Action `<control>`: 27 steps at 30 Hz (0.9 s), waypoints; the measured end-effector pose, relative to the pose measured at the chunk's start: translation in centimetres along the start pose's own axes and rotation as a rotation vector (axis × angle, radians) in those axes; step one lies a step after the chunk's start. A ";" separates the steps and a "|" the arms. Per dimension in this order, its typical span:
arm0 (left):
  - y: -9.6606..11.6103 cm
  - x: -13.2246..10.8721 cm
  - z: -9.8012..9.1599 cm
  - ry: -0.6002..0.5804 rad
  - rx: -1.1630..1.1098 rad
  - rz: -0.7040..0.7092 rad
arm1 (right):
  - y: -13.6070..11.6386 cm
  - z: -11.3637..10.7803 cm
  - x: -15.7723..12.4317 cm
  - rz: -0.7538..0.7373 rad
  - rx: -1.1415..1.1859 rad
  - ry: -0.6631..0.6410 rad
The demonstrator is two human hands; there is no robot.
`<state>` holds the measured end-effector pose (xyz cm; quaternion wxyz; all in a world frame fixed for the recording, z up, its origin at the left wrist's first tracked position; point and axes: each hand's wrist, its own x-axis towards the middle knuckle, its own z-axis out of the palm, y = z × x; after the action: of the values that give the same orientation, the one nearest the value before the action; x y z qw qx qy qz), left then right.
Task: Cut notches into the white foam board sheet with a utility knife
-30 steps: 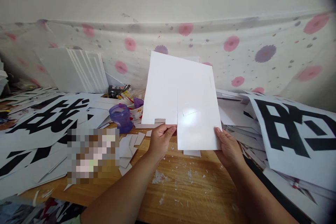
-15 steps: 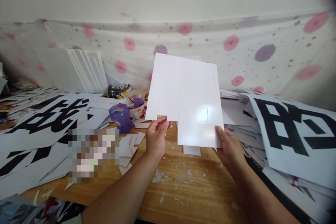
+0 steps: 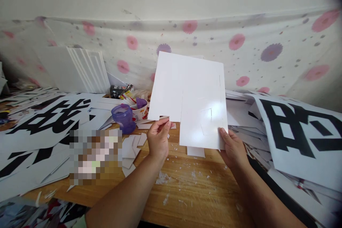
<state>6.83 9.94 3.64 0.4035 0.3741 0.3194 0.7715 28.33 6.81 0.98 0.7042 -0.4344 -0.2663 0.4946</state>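
The white sheet (image 3: 189, 92) is up in the air over the middle of the counter (image 3: 197, 196). It stands close to upright, glossy face to the camera. Its long axis runs up and down, and the top edge slopes down a little to the right. The bottom edge is stepped: short and notched on the left, reaching lower on the right.

The left hand (image 3: 158, 139) has a closed grip, thumb and fingertips pinching that notched left bottom edge. The right hand (image 3: 234, 149) has a closed grip on the lower right corner, thumb on the front face, fingers hidden behind.

Just left of the sheet, a purple cup (image 3: 123, 117) and a paper bowl (image 3: 140, 111) sit on the counter. White scraps (image 3: 130, 149) lie near the left hand. Big printed sheets (image 3: 299, 131) with black characters pile up on the right.
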 end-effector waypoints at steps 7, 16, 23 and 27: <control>0.4 0.1 -0.2 0.001 0.096 0.094 | -0.2 0.4 -0.3 -0.047 -0.060 0.006; 0.2 0.0 0.0 0.029 0.061 0.014 | 0.2 0.0 -0.4 -0.147 -0.086 0.014; -0.3 -0.2 0.1 0.080 0.002 -0.127 | 0.8 -0.9 -0.7 -0.284 -0.262 0.082; -0.1 0.1 -0.1 0.096 0.045 -0.149 | 0.5 -0.7 -1.2 -0.343 -0.324 0.109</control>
<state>6.73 10.02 3.50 0.4356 0.3206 0.3827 0.7490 28.21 5.54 0.32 0.7123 -0.5163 -0.3735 0.2944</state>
